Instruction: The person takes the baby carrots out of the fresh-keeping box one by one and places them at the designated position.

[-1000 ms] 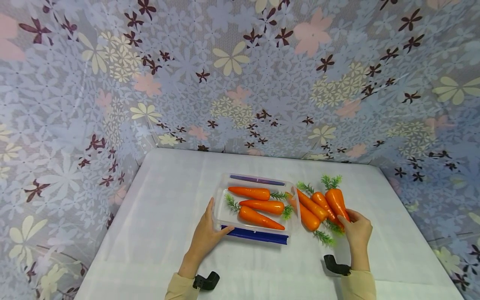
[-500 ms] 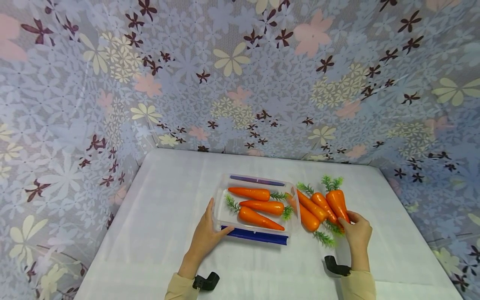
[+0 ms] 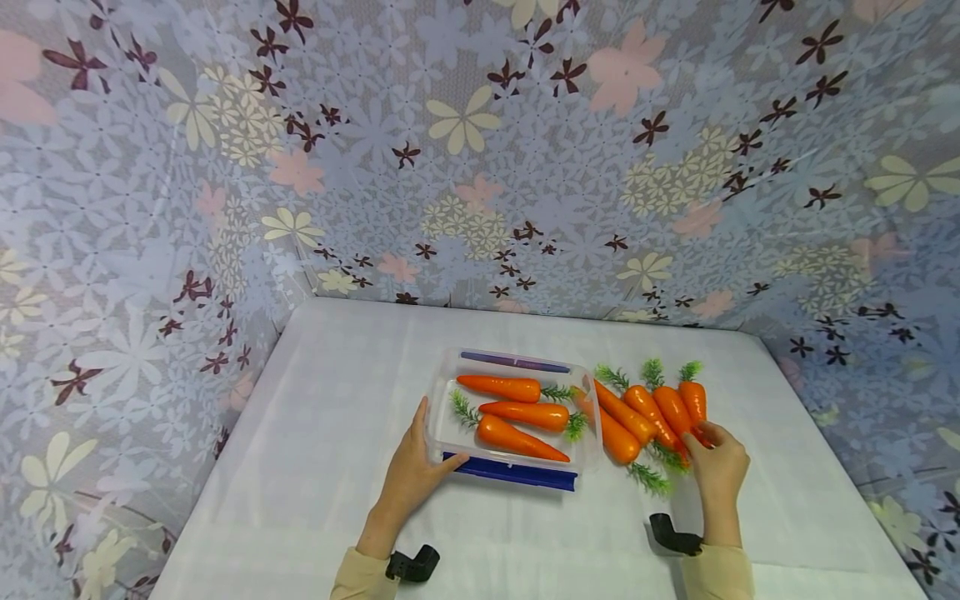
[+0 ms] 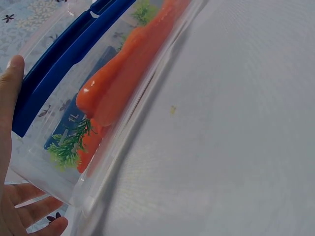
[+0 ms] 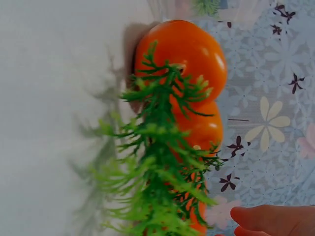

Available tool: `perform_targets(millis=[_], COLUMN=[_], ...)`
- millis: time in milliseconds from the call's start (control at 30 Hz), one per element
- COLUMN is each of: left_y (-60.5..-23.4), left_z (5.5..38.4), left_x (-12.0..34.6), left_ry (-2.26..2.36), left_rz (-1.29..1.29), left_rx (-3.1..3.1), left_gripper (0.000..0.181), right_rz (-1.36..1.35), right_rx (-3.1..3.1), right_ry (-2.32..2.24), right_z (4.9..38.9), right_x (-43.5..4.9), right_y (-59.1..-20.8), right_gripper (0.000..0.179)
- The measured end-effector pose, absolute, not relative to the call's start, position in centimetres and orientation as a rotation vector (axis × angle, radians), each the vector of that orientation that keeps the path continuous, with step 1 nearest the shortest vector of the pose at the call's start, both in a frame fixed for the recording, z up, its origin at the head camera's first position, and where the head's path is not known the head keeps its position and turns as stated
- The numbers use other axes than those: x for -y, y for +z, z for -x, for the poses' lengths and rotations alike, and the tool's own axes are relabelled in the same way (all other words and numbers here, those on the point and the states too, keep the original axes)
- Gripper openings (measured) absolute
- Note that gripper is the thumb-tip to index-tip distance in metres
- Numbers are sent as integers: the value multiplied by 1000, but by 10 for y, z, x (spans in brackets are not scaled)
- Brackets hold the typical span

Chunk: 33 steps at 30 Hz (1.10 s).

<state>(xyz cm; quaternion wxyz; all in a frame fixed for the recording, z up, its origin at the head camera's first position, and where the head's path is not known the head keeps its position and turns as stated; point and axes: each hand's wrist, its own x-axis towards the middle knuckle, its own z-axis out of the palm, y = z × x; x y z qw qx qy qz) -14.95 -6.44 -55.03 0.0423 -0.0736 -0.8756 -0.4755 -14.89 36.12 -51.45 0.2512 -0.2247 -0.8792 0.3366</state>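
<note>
My left hand (image 3: 408, 475) grips the left front corner of a clear plastic container (image 3: 452, 432), thumb at the blue front latch (image 3: 517, 473) and fingers along the left wall. Three glossy orange carrots (image 3: 517, 436) with green tops lie inside; one carrot (image 4: 110, 78) shows through the wall in the left wrist view. To the container's right, several carrots (image 3: 651, 414) lie side by side. My right hand (image 3: 720, 467) pinches the tip end of the rightmost carrot (image 3: 694, 398), its top pointing away; fingers hide the tip. In the right wrist view, leafy greens (image 5: 157, 147) cover much of the carrots.
A white cloth covers the table (image 3: 337, 367). Floral fabric (image 3: 465, 192) rises behind it and at both sides. A second blue latch (image 3: 514, 362) lines the container's far side. Each wrist wears a black camera mount (image 3: 675, 537).
Two carrots now show beside the right hand where one showed before; the rightmost lies farther right. The right hand shifts slightly right. The left hand and container stay in place.
</note>
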Motion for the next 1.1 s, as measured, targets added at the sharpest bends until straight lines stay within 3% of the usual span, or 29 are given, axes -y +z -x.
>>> perform_targets(millis=[600,1100], left_y=[-549,-549], left_z=[150,150], left_x=[64,64], left_ry=[-1461,-1450], left_rz=[189,183], left_rx=[2712,2721], left_gripper=[109,109], right_rz=[386,202], right_rx=[2236,2353], right_ry=[1224,1567], right_z=[167,172], right_x=[-310,-257], right_y=[-481,-448], right_gripper=[23,27])
